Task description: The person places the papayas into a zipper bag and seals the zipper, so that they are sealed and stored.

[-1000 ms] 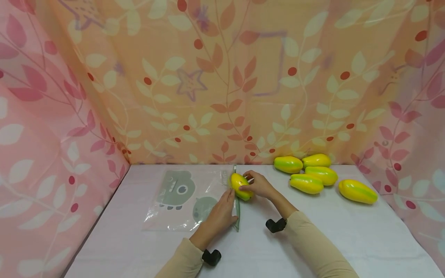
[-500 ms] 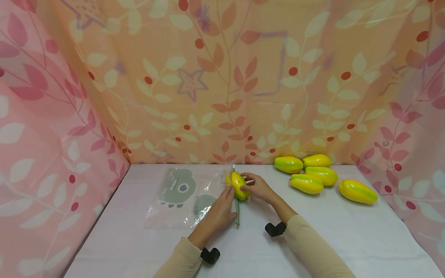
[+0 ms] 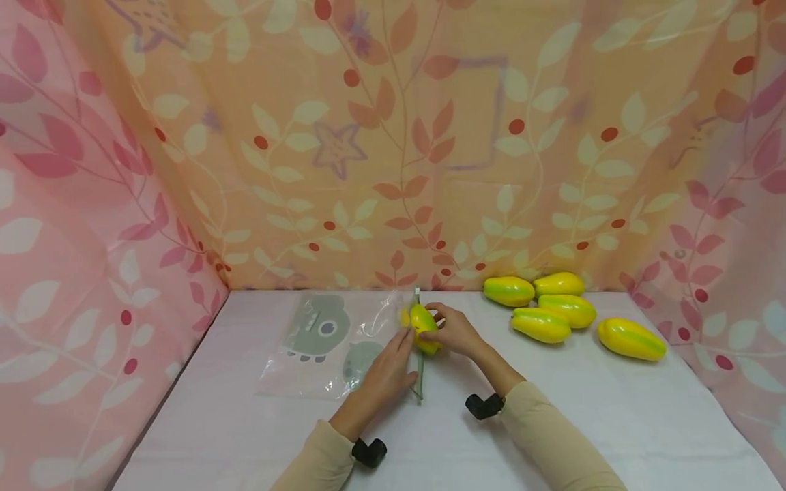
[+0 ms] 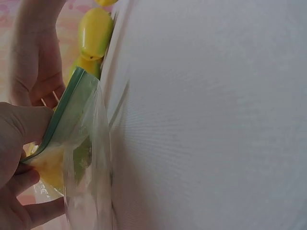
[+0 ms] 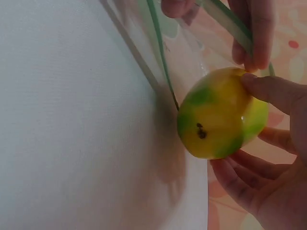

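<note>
A clear zip bag [image 3: 319,341] with a grey-green dinosaur print lies flat on the table, its green zip edge facing right. My left hand [image 3: 388,368] pinches that edge between thumb and fingers; the left wrist view shows the bag's mouth parted there. A yellow-green papaya [image 3: 424,327] is at the mouth, its far end inside the plastic and its near end outside. Around the outer end my right hand [image 3: 456,331] curls its thumb and fingers. Seen from the right wrist, the papaya [image 5: 223,115] shows a dark stem spot.
Several more papayas [image 3: 540,324] lie in a group at the table's back right, one [image 3: 631,339] a little apart. A white cloth covers the table [image 3: 448,450]. Leaf-patterned curtains [image 3: 393,136] enclose the back and both sides.
The papaya has turned a little and its tip has gone into the bag's mouth, with yellow showing through the plastic. The bag's zip edge has lifted and parted. Both hands stay nearly in place.
</note>
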The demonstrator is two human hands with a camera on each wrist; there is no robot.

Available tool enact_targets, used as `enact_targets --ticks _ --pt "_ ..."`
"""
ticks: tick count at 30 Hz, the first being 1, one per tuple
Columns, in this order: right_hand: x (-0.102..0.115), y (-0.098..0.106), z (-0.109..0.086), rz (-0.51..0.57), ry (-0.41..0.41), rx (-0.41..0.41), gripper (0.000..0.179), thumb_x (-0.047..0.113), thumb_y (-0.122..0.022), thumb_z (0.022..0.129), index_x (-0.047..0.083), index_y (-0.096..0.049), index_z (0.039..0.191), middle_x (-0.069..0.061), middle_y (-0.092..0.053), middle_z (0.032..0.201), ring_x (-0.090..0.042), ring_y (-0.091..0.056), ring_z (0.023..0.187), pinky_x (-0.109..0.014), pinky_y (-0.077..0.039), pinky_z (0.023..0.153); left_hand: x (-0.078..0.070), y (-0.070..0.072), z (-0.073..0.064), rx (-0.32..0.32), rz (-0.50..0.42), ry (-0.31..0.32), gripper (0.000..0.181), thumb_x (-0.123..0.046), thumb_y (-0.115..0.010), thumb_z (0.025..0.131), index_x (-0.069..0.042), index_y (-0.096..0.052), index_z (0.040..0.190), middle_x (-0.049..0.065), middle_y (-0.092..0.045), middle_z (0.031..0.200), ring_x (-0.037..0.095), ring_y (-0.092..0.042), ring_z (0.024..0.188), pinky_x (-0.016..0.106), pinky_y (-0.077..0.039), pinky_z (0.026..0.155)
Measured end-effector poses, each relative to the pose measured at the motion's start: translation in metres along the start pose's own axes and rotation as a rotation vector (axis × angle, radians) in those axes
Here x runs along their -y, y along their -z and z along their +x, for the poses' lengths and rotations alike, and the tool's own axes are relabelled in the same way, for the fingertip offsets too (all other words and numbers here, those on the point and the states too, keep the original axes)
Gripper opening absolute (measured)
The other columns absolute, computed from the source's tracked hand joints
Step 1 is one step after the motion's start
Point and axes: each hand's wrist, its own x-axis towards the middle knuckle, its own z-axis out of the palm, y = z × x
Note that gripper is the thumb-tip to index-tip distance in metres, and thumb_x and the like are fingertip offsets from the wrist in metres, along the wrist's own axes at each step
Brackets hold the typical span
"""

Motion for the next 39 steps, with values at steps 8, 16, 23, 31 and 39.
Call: enact_targets --ticks 8,16,23,31,39 --pt "0.002 -0.01 0.002 0.036 -0.015 -0.07 0.059 0.03 -0.078 0.082 0.008 -0.056 0.132 -0.016 -0.065 0.117 -0.026 -0.063 0.095 -0.037 -0.057 0.081 0.002 0.001 0.001 -0.055 -0.005 -0.046 0.08 -0.019 -0.08 0.081 -0.002 -0.038 0.147 0.014 -0.039 0.153 0.027 -0.045 0.137 0.039 -0.044 0.107" --pt "-0.003 -0.01 0.002 0.129 -0.078 0.017 0.064 0.027 -0.08 0.079 0.009 -0.053 0.134 -0.016 -0.063 0.118 -0.029 -0.064 0.104 -0.043 -0.056 0.087 0.008 -0.005 0.003 -0.149 -0.096 -0.034 0.068 -0.003 -0.066 0.085 -0.002 -0.039 0.147 0.015 -0.045 0.146 0.03 -0.051 0.129 0.04 -0.048 0.103" --pt "-0.001 -0.011 0.002 0.099 -0.108 0.003 0.062 0.03 -0.08 0.079 0.01 -0.055 0.132 -0.013 -0.065 0.111 -0.026 -0.062 0.099 -0.039 -0.056 0.084 0.007 -0.006 0.005 -0.18 -0.196 0.156 0.059 -0.01 -0.065 0.087 -0.004 -0.044 0.142 0.01 -0.058 0.12 0.021 -0.06 0.103 0.035 -0.054 0.09" --pt "0.0 -0.014 -0.002 0.078 -0.113 -0.005 0.059 0.029 -0.079 0.08 0.008 -0.055 0.13 -0.013 -0.066 0.106 -0.023 -0.061 0.091 -0.035 -0.055 0.079 0.006 -0.008 0.001 -0.259 -0.09 0.217 0.029 -0.018 -0.069 0.086 -0.003 -0.068 0.111 0.001 -0.064 0.084 0.017 -0.058 0.08 0.03 -0.049 0.068" --pt "0.0 -0.016 -0.003 0.151 -0.138 -0.013 0.059 0.026 -0.078 0.08 0.006 -0.055 0.131 -0.014 -0.064 0.113 -0.026 -0.062 0.1 -0.039 -0.056 0.083 0.003 -0.007 0.0 -0.294 -0.042 0.225 0.013 -0.015 -0.067 0.086 -0.007 -0.07 0.096 0.0 -0.064 0.076 0.016 -0.057 0.072 0.028 -0.047 0.063"
